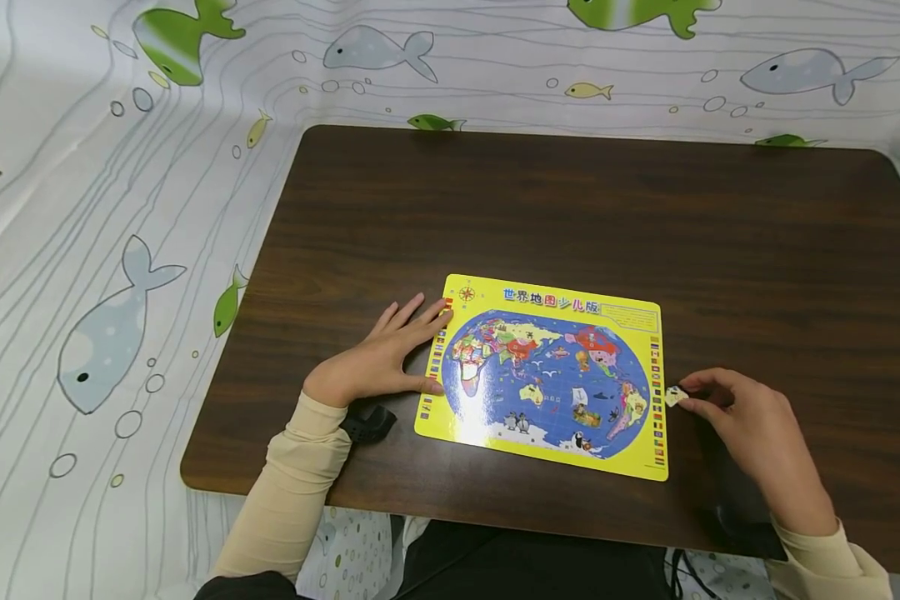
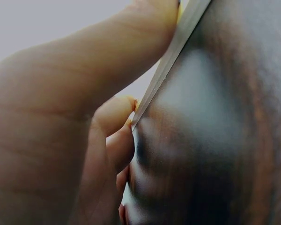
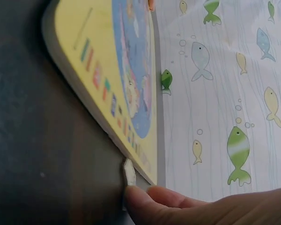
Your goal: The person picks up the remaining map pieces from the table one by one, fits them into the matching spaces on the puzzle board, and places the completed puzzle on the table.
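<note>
A yellow-bordered world map puzzle board (image 1: 547, 467) with flags down both sides lies flat on the brown table. My left hand (image 1: 382, 354) rests at its left edge, fingers spread, with thumb and fingertips touching the border. In the left wrist view the thumb (image 2: 107, 51) lies against the board's grey side edge (image 2: 166, 61). Just off the board's right edge, my right hand (image 1: 750, 417) pinches a small pale puzzle piece (image 1: 675, 396) between thumb and fingertips. The right wrist view shows that piece (image 3: 129, 172) edge-on, close beside the board's side.
The dark wood table (image 1: 570, 208) extends behind and to both sides of the board. A white fish-patterned cloth (image 1: 157, 292) hangs along the back and left. A black strap (image 1: 371, 423) is at the left wrist. The person's dark-clothed lap (image 1: 532, 558) is at the front edge.
</note>
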Demonstrator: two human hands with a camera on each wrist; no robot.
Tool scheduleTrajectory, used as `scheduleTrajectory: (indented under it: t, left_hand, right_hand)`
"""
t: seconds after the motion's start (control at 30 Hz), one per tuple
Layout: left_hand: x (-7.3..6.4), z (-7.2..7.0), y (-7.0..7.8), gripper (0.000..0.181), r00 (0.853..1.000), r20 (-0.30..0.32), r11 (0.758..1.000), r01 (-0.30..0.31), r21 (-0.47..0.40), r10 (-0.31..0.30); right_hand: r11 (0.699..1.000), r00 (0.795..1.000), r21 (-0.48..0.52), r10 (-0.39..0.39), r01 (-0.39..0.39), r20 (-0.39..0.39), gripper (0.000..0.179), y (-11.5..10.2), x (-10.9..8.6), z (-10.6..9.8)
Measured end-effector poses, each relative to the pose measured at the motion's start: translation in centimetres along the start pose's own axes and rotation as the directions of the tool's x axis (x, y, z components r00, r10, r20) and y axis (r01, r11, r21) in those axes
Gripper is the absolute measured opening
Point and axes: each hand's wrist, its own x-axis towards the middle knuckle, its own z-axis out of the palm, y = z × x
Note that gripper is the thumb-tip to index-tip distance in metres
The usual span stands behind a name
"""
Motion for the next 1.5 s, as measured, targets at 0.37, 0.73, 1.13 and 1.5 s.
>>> scheduleTrajectory:
  t: [0.37,0.73,1.13,1.5]
  left_hand:
    - [-0.2,-0.1,0.1,0.110,1.000,-0.011,1.000,0.010,-0.001,-0.010]
    - [-0.3,0.2,0.0,0.109,1.000,0.008,1.000,0.029,0.002,-0.029]
    - [-0.3,0.1,-0.1,0.109,1.000,0.000,1.000,0.025,0.004,-0.025]
    - [-0.1,0.0,0.0,0.109,1.000,-0.002,1.000,0.023,0.009,-0.023]
  right_hand:
    - [0.999,0.999,-0.017,0.031,-0.031,-0.014,0.024,-0.7,0.0,0.5]
    - [0.997,0.989,-0.013,0.072,-0.071,0.130,0.028,-0.4,0.4,-0.1]
    - [0.999,0.982,-0.007,0.045,-0.044,0.182,0.028,0.6,0.8,-1.0]
    - [1.000,0.984,0.023,-0.026,0.022,0.177,0.033,1.0,1.3,-2.0]
